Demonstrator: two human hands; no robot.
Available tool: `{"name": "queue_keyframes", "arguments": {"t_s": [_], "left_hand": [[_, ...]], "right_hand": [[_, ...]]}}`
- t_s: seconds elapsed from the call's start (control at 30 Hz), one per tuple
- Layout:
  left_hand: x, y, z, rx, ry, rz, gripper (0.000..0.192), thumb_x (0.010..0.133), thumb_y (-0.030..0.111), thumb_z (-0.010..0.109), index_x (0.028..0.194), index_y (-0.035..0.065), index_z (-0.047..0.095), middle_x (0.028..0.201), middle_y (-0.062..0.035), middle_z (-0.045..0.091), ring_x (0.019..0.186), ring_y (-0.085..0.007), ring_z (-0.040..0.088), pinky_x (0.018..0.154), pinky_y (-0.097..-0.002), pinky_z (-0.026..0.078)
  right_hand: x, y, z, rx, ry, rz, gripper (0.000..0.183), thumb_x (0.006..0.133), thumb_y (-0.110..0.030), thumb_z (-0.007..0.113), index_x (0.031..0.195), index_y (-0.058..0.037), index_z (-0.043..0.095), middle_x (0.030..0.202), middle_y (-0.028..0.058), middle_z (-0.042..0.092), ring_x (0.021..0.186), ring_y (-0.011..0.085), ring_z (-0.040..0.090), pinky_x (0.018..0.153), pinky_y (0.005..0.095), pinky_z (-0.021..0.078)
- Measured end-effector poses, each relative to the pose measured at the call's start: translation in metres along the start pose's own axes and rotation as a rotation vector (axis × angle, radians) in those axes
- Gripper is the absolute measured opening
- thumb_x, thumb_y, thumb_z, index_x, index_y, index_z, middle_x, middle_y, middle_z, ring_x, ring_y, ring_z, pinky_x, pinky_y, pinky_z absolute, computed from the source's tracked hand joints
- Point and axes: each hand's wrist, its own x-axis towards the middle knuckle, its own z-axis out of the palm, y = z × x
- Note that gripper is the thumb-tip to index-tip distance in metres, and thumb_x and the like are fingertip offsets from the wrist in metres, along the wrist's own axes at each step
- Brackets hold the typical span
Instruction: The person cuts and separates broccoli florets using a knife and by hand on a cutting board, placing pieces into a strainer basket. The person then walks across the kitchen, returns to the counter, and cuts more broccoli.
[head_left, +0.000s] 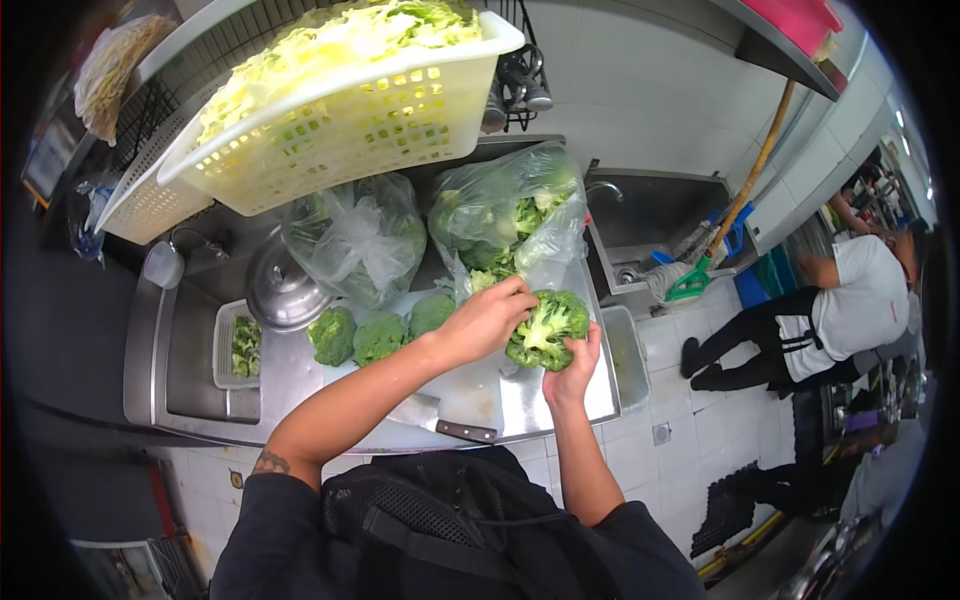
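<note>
A broccoli head (546, 330) is held up in front of the counter, its pale cut stem side facing me. My right hand (576, 365) grips it from the lower right. At its upper left edge, the bent fingers of my left hand (491, 319) touch or pinch the florets; the fingertips are partly hidden. Several more broccoli heads (379, 337) lie in a row on the white cutting board (472, 390), left of my hands. A cleaver (465, 430) with a dark riveted handle rests near the board's front edge, its blade partly covered by my left forearm.
Behind my hands stand an open plastic bag of broccoli (510, 210) and a knotted bag (360, 240). A basket of chopped cabbage (337, 127) sits above. A metal lid (285, 281) lies by the left sink (199, 360). Rightward are a mop (705, 259) and a person (847, 315).
</note>
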Motion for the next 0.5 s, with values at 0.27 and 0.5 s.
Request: {"name": "queue_keyframes", "arguments": {"t_s": [0.27,0.5], "left_hand": [[0.002,-0.008,-0.011,0.057,-0.027,0.039,0.011,0.087,0.001,0.062,0.092,-0.0038,0.054,0.096,-0.0170,0.054,0.097,-0.0390,0.057,0.083,-0.0461,0.049],[0.011,-0.014,0.002,0.208,0.007,0.052,0.019,0.080,0.004,0.063,0.096,-0.0022,0.057,0.096,-0.0195,0.058,0.097,-0.0392,0.060,0.087,-0.0480,0.051]], "right_hand": [[0.014,0.008,0.007,-0.007,0.031,0.028,0.029,0.077,-0.001,0.050,0.106,-0.0027,0.051,0.104,0.0088,0.057,0.096,0.0189,0.058,0.088,0.0336,0.0506],[0.028,0.016,0.005,-0.041,0.071,-0.005,0.028,0.078,0.001,0.051,0.106,-0.0032,0.051,0.104,0.0085,0.057,0.097,0.0179,0.058,0.090,0.0330,0.0495]]}}
